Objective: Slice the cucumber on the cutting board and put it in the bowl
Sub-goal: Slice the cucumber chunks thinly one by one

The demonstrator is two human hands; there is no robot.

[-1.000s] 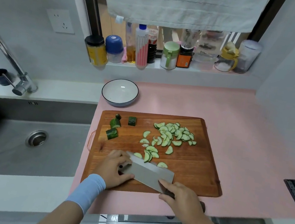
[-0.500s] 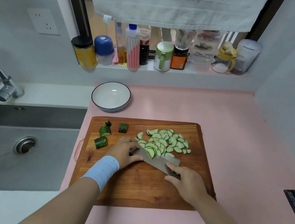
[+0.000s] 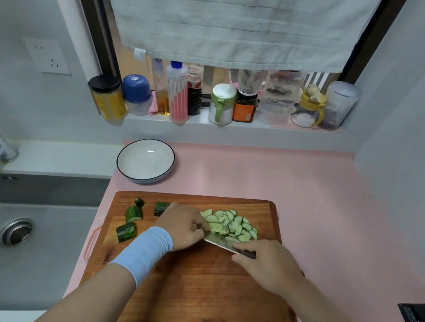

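The right hand [image 3: 269, 267] grips the handle of the knife [image 3: 220, 243], blade laid low against the near edge of the cucumber slices [image 3: 234, 225]. The left hand [image 3: 183, 226] curls at the blade's other end — pinching it or herding slices, I cannot tell. Slicing looks done; this is the gathering step. Next the heap on the cutting board [image 3: 196, 298] wants scooping onto the blade and carrying level to the bowl [image 3: 146, 161] — just beyond, on the surface [image 3: 313, 191].

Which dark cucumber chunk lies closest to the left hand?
The rightmost chunk, directly beside the left hand; the others lie farther left on the board.
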